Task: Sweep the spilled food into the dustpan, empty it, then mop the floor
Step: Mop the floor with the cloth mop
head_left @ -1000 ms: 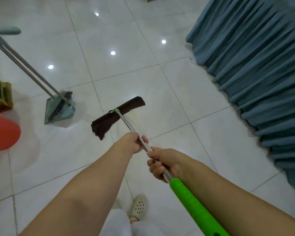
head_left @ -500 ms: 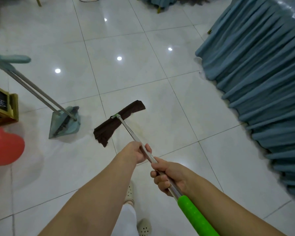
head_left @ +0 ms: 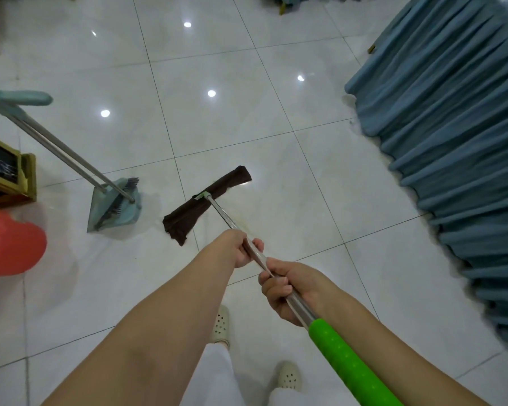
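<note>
At the far left we see a red bucket (head_left: 9, 241) cut off by the frame edge, with a wooden box (head_left: 15, 177) just behind it. Next comes a teal dustpan (head_left: 115, 208) standing on the white tile floor (head_left: 247, 127), a brush (head_left: 121, 197) tucked inside it; their two metal poles lean up toward the left edge. Just right of the dustpan lies the dark brown mop head (head_left: 206, 197), flat on the floor and set at a slant, near but not touching the dustpan. Its metal pole (head_left: 226, 219) runs down and right toward us. We grip that pole with both hands: the left hand (head_left: 238, 247) is wrapped around it higher up, fingers curled under, and the right hand (head_left: 288, 288) is closed around it just below, right above the green grip (head_left: 343, 358). Under our arms we see two pale clogs and white trousers. Along the right side hangs a pleated blue cloth (head_left: 458, 142), its hem reaching the floor, well apart from the mop head.
</note>
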{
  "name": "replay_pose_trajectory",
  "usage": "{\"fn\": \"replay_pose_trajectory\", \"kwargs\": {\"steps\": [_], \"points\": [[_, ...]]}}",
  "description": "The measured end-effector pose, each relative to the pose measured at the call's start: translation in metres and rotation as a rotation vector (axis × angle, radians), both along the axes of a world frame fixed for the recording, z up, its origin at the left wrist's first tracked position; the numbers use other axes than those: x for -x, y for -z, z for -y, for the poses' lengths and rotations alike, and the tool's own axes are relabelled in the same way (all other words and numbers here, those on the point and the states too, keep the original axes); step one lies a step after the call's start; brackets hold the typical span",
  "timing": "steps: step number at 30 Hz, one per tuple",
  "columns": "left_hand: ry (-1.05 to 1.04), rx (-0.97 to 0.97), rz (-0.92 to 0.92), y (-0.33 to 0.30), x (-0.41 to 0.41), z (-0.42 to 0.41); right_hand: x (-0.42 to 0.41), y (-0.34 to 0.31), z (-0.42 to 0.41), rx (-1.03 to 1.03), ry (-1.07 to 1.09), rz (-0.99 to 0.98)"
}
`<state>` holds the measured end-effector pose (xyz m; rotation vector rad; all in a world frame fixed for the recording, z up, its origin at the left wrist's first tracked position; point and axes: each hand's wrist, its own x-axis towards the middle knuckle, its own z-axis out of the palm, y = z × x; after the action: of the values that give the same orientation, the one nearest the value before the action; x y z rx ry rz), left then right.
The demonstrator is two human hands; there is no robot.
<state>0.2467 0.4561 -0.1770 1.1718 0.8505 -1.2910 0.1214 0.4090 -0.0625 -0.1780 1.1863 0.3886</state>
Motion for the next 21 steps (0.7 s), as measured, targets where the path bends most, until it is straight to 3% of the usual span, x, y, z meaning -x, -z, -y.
{"fn": "replay_pose_trajectory", "kwargs": {"steps": [6, 21], "points": [[-0.03, -0.006, 0.023, -0.012, 0.048, 0.003, 0.042, -0.016, 0.013, -0.035, -0.012, 0.009], [0.038, 0.043, -0.078, -0.024, 0.284, 0.035, 0.275, -0.058, 0.055, -0.066, -0.035, -0.037]]}}
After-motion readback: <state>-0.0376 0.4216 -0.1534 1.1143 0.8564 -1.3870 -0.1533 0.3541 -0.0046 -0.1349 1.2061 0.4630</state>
